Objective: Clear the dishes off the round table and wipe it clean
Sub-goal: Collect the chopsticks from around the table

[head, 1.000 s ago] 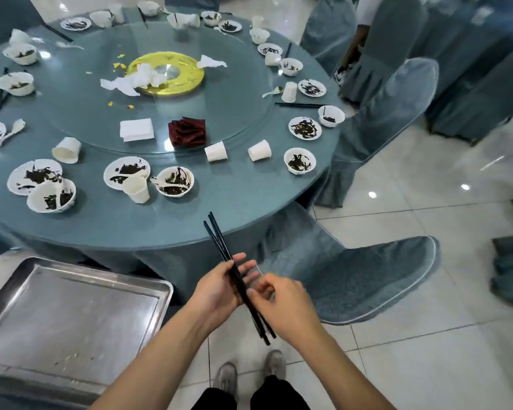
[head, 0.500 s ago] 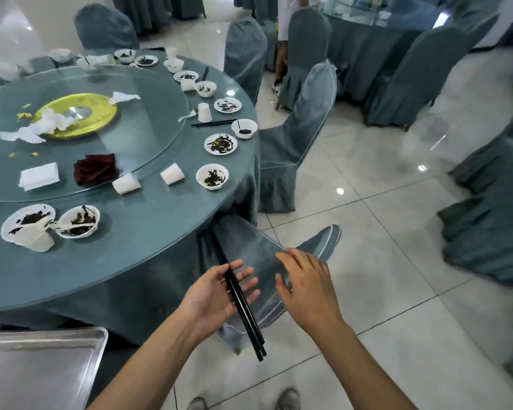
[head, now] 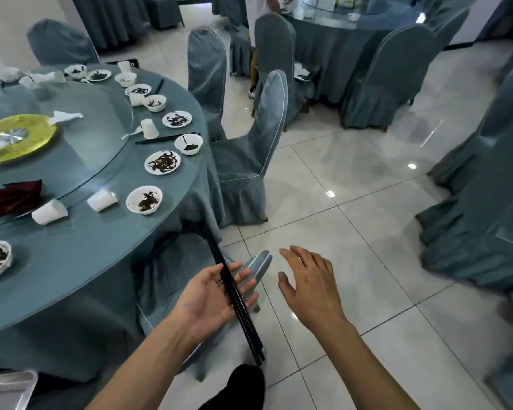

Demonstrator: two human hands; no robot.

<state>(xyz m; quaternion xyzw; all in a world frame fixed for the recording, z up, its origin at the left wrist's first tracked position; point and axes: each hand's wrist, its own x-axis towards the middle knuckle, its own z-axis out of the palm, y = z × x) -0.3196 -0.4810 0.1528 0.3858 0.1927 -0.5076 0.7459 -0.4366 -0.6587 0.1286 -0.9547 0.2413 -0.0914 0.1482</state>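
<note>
Fingers (head: 243,279) of the left hand (head: 211,297) lay nearly straight under black chopsticks (head: 234,291), which rested slantwise across its palm beside the round table (head: 101,250). Soiled white bowls (head: 144,199) and tipped paper cups (head: 49,212) sat on the blue cloth; pale tiles (head: 353,208) shone beyond. Spread and empty, the right hand (head: 308,288) hovered nearby.

Bowls (head: 144,199) and cups (head: 102,200) are sitting on the tabletop (head: 80,255) at left; chopsticks (head: 234,291) are lying across the left hand (head: 211,297), right of it.
</note>
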